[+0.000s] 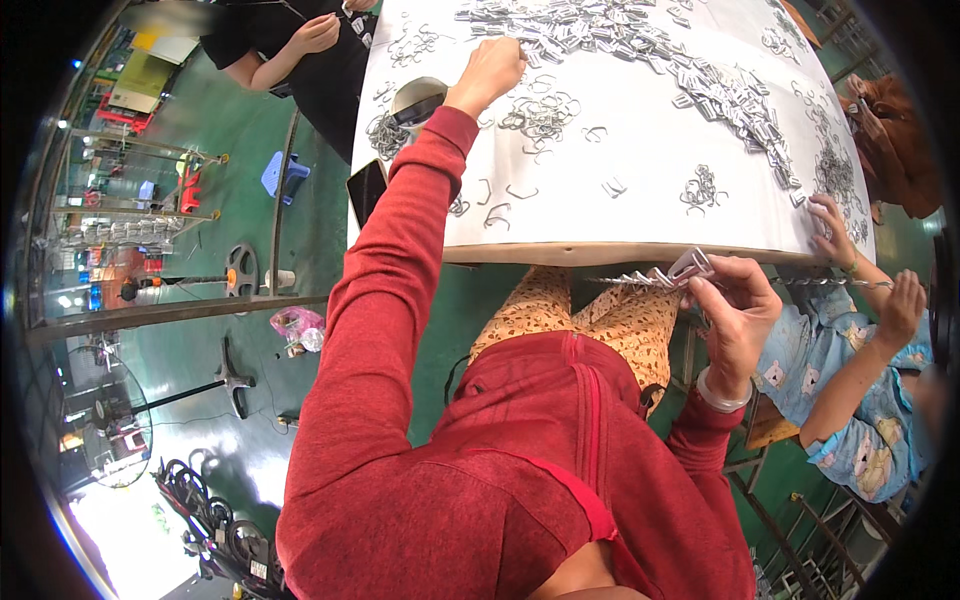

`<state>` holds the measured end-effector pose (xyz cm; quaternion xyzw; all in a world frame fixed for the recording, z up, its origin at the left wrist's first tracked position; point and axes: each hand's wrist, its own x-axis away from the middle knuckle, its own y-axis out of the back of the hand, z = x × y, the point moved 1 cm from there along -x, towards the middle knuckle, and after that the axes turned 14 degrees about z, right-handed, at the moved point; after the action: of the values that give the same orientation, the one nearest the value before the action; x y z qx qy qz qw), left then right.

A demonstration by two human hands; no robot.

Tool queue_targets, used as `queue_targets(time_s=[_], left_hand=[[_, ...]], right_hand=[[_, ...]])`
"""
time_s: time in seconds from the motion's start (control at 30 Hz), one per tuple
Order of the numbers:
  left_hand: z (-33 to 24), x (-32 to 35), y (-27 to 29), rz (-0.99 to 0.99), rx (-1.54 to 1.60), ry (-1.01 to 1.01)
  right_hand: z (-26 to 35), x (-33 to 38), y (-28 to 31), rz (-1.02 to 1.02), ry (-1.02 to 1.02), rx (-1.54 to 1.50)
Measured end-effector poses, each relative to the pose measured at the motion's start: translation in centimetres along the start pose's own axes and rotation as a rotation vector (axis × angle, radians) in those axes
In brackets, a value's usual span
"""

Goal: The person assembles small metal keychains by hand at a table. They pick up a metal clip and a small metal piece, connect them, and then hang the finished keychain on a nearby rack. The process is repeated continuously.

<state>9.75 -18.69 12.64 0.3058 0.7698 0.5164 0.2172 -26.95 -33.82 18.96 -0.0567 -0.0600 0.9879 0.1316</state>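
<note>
My left hand [488, 76] reaches over the white-covered table, fingers curled together at the edge of a long pile of small silver metal clips [585, 32]. What its fingertips hold, if anything, is hidden. Bent wire rings [540, 120] lie in a loose heap beside that wrist. In front of the table edge, my right hand [738, 312] pinches a silver metal clip [690, 265] between thumb and fingers. From this clip a string of linked metal pieces [640, 279] stretches left over my lap.
A cup [418, 98] and a dark phone [367, 190] are by the table's left edge. Smaller heaps of wire rings [704, 190] dot the white cover [560, 215]. Co-workers sit at left, right and far right; one's hand [832, 228] rests on the table's right side.
</note>
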Motion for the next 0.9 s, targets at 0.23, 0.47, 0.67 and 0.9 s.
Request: queue_targets(time_s=[0.23,0.47,0.67,0.9], left_hand=[[-0.7,3.9,-0.2,0.149,0.42,0.09],[-10.3,12.0,-1.8,0.505,1.473,-0.08],[-15.1,15.3,-2.6,0.61,1.632,-0.236],[-11.6,14.1,-3.3,0.273,0.811,-0.124]], right_hand=[[0.6,0.5,-1.0,0.033,0.003,-0.017],[-0.5,1.0,-1.2,0.027,-0.127,-0.037],[-2.2,0.2,-0.4,0.018,-0.141,-0.119],[-2.3,0.7,-0.4,-0.03,-0.086,-0.06]])
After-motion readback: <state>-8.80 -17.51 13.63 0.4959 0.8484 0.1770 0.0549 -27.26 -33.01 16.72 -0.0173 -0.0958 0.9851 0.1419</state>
